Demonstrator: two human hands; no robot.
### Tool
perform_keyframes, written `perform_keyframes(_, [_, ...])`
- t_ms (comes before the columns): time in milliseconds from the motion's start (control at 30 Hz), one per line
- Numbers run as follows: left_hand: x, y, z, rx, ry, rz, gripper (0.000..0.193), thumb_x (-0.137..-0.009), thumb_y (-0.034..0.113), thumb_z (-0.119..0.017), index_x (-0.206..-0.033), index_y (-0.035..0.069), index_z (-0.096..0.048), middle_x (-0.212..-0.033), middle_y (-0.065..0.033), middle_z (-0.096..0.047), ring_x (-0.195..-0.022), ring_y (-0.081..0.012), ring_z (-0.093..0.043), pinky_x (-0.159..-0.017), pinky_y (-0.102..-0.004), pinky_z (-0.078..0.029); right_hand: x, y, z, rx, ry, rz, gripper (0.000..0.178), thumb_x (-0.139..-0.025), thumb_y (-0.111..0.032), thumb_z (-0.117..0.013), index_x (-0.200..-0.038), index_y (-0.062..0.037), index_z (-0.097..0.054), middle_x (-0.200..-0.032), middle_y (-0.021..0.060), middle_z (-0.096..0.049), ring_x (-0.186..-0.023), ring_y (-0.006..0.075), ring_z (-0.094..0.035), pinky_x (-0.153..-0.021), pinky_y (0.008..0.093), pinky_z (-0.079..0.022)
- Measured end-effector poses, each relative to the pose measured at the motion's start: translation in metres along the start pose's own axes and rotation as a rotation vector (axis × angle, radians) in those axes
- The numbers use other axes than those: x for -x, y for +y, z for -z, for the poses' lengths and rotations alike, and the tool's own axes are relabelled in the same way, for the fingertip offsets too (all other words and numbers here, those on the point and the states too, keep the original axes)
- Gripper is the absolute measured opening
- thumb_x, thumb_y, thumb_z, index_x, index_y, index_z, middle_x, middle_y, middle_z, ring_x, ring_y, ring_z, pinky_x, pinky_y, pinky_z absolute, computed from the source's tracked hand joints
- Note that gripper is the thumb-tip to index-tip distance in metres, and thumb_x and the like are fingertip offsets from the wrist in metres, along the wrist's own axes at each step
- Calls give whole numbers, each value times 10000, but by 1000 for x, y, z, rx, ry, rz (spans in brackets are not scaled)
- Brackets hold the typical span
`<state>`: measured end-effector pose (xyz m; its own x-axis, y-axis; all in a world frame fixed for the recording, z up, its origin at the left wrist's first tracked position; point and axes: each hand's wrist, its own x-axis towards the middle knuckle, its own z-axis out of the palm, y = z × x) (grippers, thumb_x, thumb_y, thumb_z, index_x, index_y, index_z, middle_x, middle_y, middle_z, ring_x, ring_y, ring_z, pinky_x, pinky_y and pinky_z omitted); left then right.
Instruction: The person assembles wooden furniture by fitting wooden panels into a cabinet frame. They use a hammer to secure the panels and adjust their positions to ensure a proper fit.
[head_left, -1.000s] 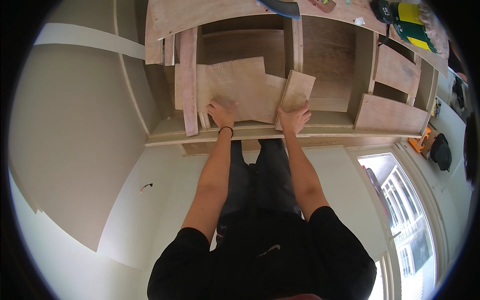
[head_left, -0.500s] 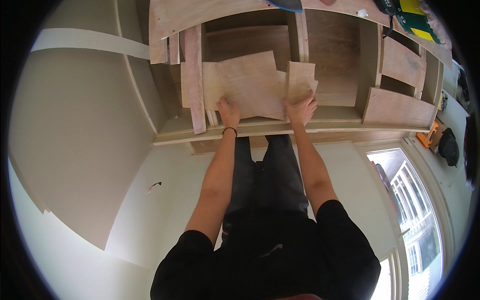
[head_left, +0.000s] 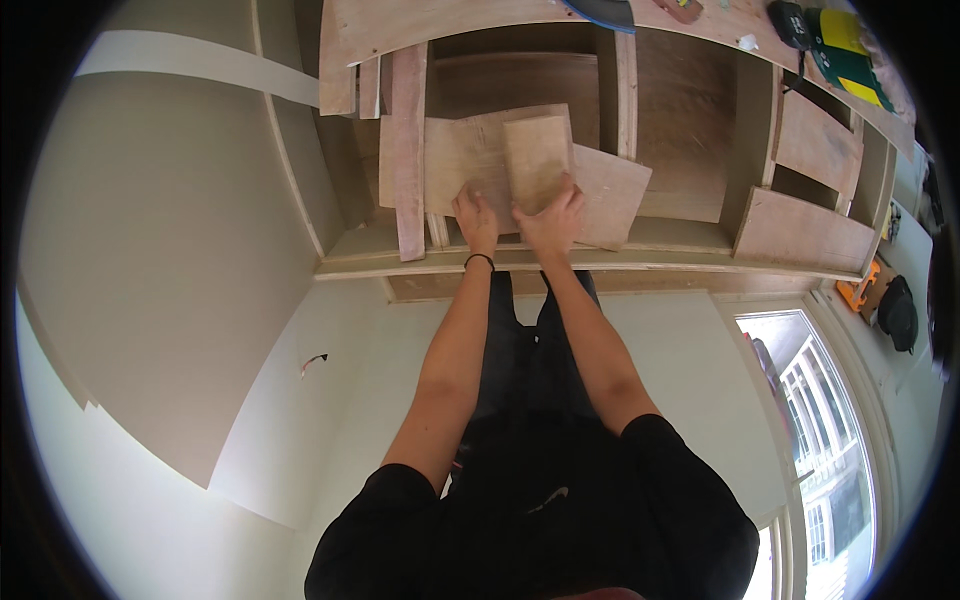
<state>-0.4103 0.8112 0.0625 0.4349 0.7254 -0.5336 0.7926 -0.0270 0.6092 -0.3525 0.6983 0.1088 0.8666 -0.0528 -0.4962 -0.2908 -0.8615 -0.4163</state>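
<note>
My left hand [head_left: 478, 215] rests on the lower edge of a large plywood sheet [head_left: 455, 160] that leans inside an unfinished wooden cabinet frame [head_left: 600, 262]. Right beside it, my right hand [head_left: 553, 222] grips the bottom of a small rectangular plywood piece [head_left: 537, 158], held upright over the large sheet. Another plywood panel [head_left: 612, 195] lies tilted behind, to the right of both hands. A dark band circles my left wrist.
A long wooden strip [head_left: 408, 150] stands left of the sheets. Loose panels [head_left: 800, 232] lean in the right compartments. A green and yellow tool [head_left: 840, 45] lies on top. An orange item [head_left: 862, 290], a black bag [head_left: 897, 312] and a window [head_left: 820, 420] are at right.
My right hand has carried the small plywood piece leftward, from the right of the large sheet to in front of it. Both hands now sit close together.
</note>
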Motion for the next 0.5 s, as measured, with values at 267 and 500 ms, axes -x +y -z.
perform_keyframes(267, [-25,-7,28,162,-131,81,408,-975,224,-593,-1296,-29,-583,-1227,-228,-616,-1092,-300,-613,-963,-366,-470,10,-26,-27,-120,127,86,1018,-676,-394,-861,-1451,-50,-297,-1372,225,-417,-1252,421,-433,-1022,509,-408])
perform_keyframes(500, [-24,2,11,56,-28,-2,471,-899,175,-694,-1295,-50,-575,-1164,-201,-626,-1065,-270,-622,-941,-340,-489,-24,71,26,142,333,-109,1005,-707,-416,-851,-1446,-26,-293,-1391,258,-379,-1249,445,-430,-1021,532,-399])
